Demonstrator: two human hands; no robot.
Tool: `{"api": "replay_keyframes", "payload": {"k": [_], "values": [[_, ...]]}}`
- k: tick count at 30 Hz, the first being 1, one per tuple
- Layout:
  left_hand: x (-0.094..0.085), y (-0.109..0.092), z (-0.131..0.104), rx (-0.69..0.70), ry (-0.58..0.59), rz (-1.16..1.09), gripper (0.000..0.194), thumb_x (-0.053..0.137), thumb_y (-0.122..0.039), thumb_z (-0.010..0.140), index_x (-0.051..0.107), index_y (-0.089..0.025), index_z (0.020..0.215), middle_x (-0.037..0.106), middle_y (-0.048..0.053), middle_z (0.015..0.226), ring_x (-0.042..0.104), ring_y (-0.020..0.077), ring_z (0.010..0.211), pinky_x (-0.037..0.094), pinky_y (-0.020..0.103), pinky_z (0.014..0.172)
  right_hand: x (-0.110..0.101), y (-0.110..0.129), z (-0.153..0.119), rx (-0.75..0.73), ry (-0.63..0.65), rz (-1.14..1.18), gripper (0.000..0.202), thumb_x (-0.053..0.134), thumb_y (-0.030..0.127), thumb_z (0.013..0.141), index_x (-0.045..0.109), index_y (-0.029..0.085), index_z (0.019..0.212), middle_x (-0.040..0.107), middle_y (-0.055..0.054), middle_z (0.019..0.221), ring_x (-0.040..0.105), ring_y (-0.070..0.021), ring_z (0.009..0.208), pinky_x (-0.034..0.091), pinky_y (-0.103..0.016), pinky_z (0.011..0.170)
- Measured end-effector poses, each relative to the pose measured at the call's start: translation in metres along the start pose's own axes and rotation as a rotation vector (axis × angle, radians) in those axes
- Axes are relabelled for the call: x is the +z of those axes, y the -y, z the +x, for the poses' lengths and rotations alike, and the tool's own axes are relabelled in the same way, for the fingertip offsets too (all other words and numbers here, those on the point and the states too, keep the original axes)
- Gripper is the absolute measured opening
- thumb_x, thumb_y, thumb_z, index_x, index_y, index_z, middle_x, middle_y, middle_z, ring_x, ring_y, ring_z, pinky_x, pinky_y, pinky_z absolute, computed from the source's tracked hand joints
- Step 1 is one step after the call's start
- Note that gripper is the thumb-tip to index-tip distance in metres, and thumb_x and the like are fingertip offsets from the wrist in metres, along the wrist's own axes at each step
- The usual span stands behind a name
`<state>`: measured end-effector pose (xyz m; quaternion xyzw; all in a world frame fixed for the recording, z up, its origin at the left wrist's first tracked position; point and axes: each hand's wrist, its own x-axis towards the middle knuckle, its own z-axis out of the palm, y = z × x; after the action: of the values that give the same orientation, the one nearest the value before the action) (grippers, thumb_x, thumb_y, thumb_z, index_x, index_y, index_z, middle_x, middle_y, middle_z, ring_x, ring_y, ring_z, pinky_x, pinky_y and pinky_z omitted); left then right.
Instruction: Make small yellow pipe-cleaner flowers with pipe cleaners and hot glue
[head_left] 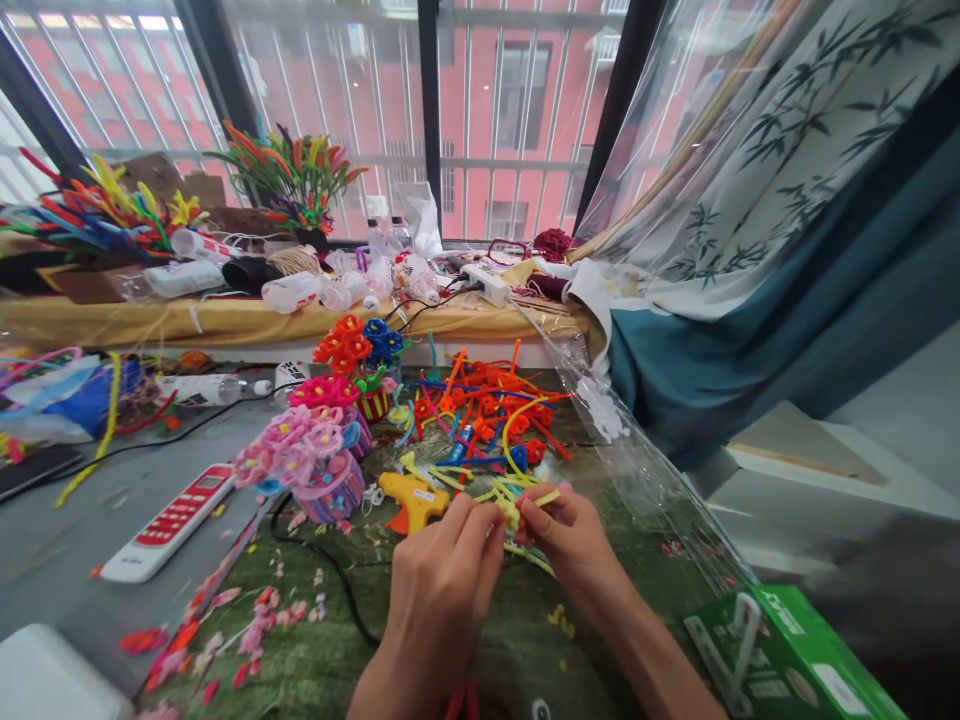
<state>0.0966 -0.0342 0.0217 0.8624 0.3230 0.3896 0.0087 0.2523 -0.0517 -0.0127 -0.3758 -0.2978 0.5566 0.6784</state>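
Yellow chenille [511,513] between both hands [448,550] [564,530]

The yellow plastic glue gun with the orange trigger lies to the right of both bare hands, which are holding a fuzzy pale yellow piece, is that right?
The side is wrong: the head view shows the yellow glue gun on the left, just beyond the left hand. It and the right hand do hold the fuzzy pale yellow piece.
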Motion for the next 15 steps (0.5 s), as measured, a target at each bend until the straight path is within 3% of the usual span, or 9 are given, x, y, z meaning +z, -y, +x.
{"api": "replay_keyframes", "payload": {"k": [5, 11, 15], "values": [[-0.0011, -0.0005, 0.0007, 0.013, 0.0, 0.044, 0.015, 0.048, -0.018, 0.097, 0.061, -0.019, 0.091, 0.063, 0.0, 0.074, 0.062, 0.0125, 0.057, 0.042, 0.023, 0.055, -0.002, -0.0046, 0.0011, 0.039, 0.001, 0.064, 0.026, 0.091, 0.034, 0.061, 0.073, 0.016, 0.064, 0.065, 0.002, 0.056, 0.057, -0.0093, 0.05, 0.043, -0.02, 0.052], [-0.0061, -0.002, 0.0019, -0.088, -0.133, -0.18, 0.008, 0.057, -0.014, 0.093, 0.063, -0.019, 0.095, 0.064, 0.0, 0.079, 0.062, 0.0101, 0.064, 0.045, 0.02, 0.062, -0.0027, -0.0062, 0.0, 0.146, 0.005, 0.223, 0.032, 0.092, 0.038, 0.06, 0.073, 0.016, 0.072, 0.063, 0.003, 0.058, 0.053, -0.0056, 0.05, 0.043, -0.015, 0.051], [-0.0083, -0.0044, 0.0021, -0.107, -0.153, -0.236, 0.008, 0.059, -0.012, 0.091, 0.064, -0.019, 0.092, 0.063, -0.001, 0.077, 0.06, 0.0088, 0.061, 0.045, 0.019, 0.061, -0.0012, -0.0057, -0.0013, 0.204, 0.032, 0.305, 0.036, 0.095, 0.037, 0.054, 0.071, 0.016, 0.07, 0.056, 0.006, 0.055, 0.046, -0.0036, 0.047, 0.043, -0.014, 0.051]]}}
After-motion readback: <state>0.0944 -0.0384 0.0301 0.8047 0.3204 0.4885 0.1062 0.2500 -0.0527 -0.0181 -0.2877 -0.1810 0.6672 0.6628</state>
